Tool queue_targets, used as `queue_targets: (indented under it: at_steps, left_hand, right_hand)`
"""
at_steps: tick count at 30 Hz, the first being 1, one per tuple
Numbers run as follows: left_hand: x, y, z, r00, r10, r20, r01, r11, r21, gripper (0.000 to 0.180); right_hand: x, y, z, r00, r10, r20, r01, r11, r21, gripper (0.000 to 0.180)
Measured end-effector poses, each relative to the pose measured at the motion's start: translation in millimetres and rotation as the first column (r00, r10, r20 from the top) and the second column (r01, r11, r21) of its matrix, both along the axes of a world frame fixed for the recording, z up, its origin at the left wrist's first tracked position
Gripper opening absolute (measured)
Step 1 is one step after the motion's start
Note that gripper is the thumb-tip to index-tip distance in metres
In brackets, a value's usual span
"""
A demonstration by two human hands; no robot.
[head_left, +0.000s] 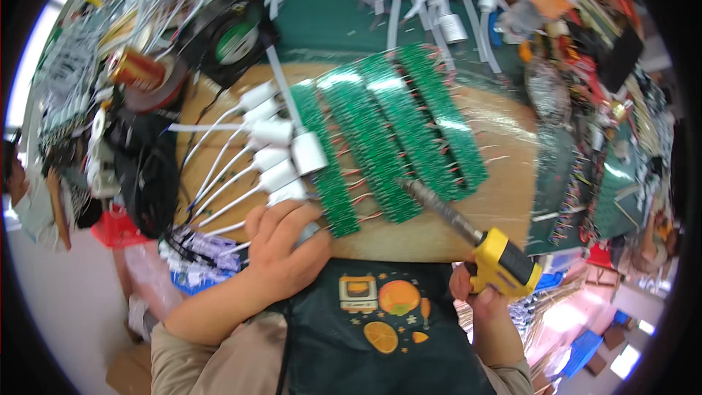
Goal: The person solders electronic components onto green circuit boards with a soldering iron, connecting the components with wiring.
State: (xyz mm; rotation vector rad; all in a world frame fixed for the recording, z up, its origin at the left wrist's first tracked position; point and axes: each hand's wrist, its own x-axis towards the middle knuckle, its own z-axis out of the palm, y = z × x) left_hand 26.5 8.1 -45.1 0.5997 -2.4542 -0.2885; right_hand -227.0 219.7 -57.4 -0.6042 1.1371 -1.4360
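My right hand (pixel 479 289) grips a yellow and black soldering gun (pixel 504 263) by its handle. The gun's long metal barrel slants up and left, its tip over the green circuit boards (pixel 380 132), which lie in several long strips with thin reddish wires sticking out. My left hand (pixel 289 245) is closed at the near end of a row of white cylindrical housings (pixel 272 132) with white cords. Its fingers curl round a housing there, with a greyish part showing between them; most of it is hidden. Under the boards lies a tan wooden board (pixel 504 183).
At the far left stand a black fan (pixel 230 40) and a reddish-gold can (pixel 137 71). More white corded housings (pixel 450 25) heap along the back edge. Tangled wires and mixed parts (pixel 585 80) crowd the right. Another person (pixel 36 205) is at the far left.
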Motion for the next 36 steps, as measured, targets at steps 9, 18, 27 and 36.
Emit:
queue_targets:
  at_steps: [9,18,27,36]
  left_hand:
    - [0,3,7,0.999,0.016,0.046,-0.015,1.0,-0.012,0.023]
    - [3,-4,9,0.998,0.007,0.06,-0.006,1.0,-0.025,0.025]
    - [35,-50,32,0.998,0.022,0.051,-0.027,0.996,0.086,0.07]
    - [46,-91,62,0.835,0.099,0.542,-0.216,0.964,0.156,0.096]
  right_hand:
    - [-119,-46,29,0.617,-0.688,-0.383,0.596,0.726,-0.343,0.055]
    - [-149,-94,29,0.693,-0.721,0.0,0.721,0.693,-0.023,0.052]
    - [-156,-112,11,0.663,-0.732,-0.158,0.748,0.644,0.16,0.046]
    - [-130,-81,19,0.647,-0.695,-0.312,0.756,0.639,0.142,0.051]
